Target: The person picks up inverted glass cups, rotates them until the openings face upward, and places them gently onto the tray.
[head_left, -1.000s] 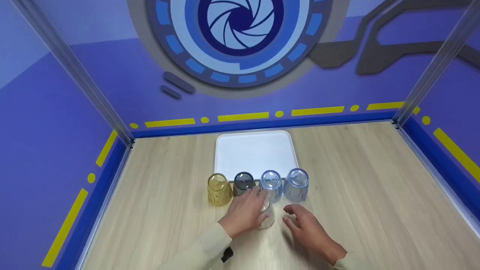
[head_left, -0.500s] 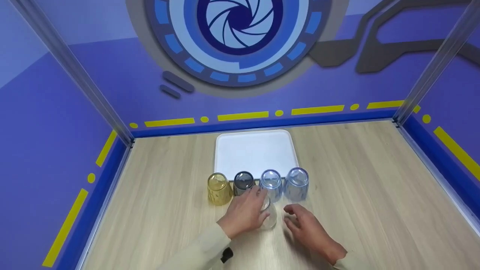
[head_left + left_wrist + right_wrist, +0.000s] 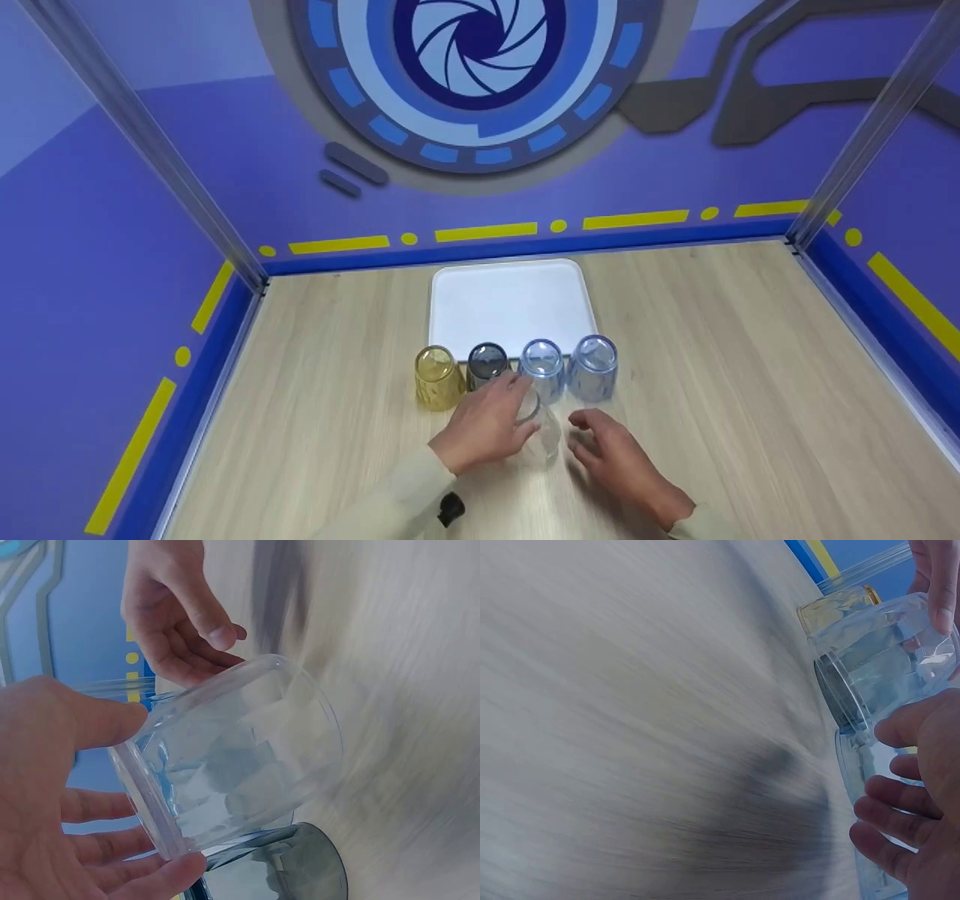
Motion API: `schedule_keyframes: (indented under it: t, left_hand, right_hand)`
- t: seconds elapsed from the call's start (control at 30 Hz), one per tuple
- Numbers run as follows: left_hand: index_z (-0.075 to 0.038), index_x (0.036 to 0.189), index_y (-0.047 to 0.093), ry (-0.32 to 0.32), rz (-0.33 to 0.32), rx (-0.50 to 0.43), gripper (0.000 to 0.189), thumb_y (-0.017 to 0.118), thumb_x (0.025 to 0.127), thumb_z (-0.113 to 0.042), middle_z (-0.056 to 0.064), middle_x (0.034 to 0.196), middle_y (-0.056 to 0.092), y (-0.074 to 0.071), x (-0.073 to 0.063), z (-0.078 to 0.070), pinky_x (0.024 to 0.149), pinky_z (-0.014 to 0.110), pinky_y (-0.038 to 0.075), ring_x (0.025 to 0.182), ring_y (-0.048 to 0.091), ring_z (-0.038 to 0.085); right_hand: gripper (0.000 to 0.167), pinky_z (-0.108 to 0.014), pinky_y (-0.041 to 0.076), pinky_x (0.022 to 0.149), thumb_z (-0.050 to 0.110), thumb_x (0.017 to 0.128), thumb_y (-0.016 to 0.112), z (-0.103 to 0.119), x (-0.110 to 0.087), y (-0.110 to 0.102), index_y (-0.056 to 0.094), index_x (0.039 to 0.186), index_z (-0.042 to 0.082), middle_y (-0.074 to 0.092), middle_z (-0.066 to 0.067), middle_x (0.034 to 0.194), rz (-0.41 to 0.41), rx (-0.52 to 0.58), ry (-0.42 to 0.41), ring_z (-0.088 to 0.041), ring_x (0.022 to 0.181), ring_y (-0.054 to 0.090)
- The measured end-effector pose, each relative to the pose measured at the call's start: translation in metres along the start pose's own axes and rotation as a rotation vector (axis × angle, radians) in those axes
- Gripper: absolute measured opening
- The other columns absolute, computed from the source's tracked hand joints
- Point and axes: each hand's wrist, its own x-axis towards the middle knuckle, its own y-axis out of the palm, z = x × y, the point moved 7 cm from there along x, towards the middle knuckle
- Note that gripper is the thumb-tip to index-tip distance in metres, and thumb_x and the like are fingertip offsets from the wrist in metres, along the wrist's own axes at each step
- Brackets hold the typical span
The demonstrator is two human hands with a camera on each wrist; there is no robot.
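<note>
My left hand (image 3: pixel 484 424) grips a clear glass tumbler (image 3: pixel 546 435) around its base end. The tumbler (image 3: pixel 232 757) is tilted, with its wide mouth pointing down and to the right in the head view. To its right, my right hand (image 3: pixel 619 457) hovers with fingers loosely bent and nothing between them. In the right wrist view the right hand (image 3: pixel 922 802) is close beside the clear tumbler. Behind the hands stands a row of upside-down tumblers: yellow (image 3: pixel 439 379), dark grey (image 3: pixel 487 364), light blue (image 3: pixel 542 367) and another blue one (image 3: pixel 594 369). The left hand partly covers the dark one.
A white rectangular tray (image 3: pixel 510 307) lies behind the row of tumblers, near the back wall. The wooden tabletop (image 3: pixel 720 360) extends to both sides. Purple panels (image 3: pixel 187 300) and metal frame posts (image 3: pixel 862 142) enclose it.
The clear tumbler has tilted, its mouth swinging to the right while its base stays in my left hand. The left hand has shifted slightly left. My right hand has hardly moved.
</note>
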Motion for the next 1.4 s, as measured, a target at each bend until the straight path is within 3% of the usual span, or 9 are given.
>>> schedule_keyframes:
  t: [0.23,0.63,0.8,1.03,1.4]
  left_hand:
    - [-0.012,0.129,0.054,-0.015,0.023,-0.021,0.054,0.067,0.087,-0.042,0.004,0.107,0.059,0.0016,-0.0010,0.0033,0.068,0.031,0.054,0.091,0.061,0.017]
    - [-0.009,0.135,0.051,-0.027,0.031,-0.072,0.055,0.061,0.091,-0.041,0.006,0.115,0.059,0.0009,-0.0037,0.0054,0.081,0.037,0.055,0.100,0.062,0.020]
    - [-0.009,0.136,0.050,-0.031,0.042,-0.087,0.054,0.059,0.093,-0.041,0.006,0.113,0.058,0.0010,-0.0042,0.0058,0.080,0.036,0.054,0.097,0.062,0.020]
    - [-0.010,0.135,0.050,-0.033,0.052,-0.090,0.053,0.057,0.094,-0.041,0.006,0.112,0.057,0.0016,-0.0037,0.0052,0.079,0.036,0.054,0.096,0.062,0.020]
    - [-0.009,0.139,0.046,-0.048,0.072,-0.095,0.055,0.053,0.096,-0.042,0.009,0.121,0.057,0.0021,-0.0024,0.0050,0.086,0.040,0.054,0.106,0.062,0.024]
  right_hand:
    - [0.029,-0.044,0.052,0.093,0.015,0.090,0.066,-0.0008,-0.0012,0.0001,0.060,0.118,0.011,0.064,-0.004,0.116,-0.001,0.004,0.002,-0.022,0.111,0.060]
    - [0.032,-0.043,0.052,0.093,0.015,0.090,0.067,-0.0013,-0.0011,0.0006,0.059,0.120,0.011,0.064,-0.004,0.117,0.013,0.013,0.017,-0.021,0.111,0.060]
    - [0.032,-0.043,0.052,0.093,0.014,0.089,0.068,-0.0011,-0.0007,0.0009,0.059,0.120,0.010,0.064,-0.005,0.116,0.010,0.012,0.020,-0.021,0.111,0.060]
    - [0.030,-0.043,0.053,0.089,0.013,0.088,0.069,0.0021,-0.0021,-0.0003,0.060,0.117,0.008,0.065,-0.007,0.114,-0.033,0.011,-0.055,-0.022,0.108,0.061]
    - [0.030,-0.041,0.053,0.091,0.013,0.089,0.067,0.0019,-0.0014,0.0006,0.060,0.118,0.011,0.064,-0.005,0.116,-0.009,0.026,-0.041,-0.021,0.110,0.061]
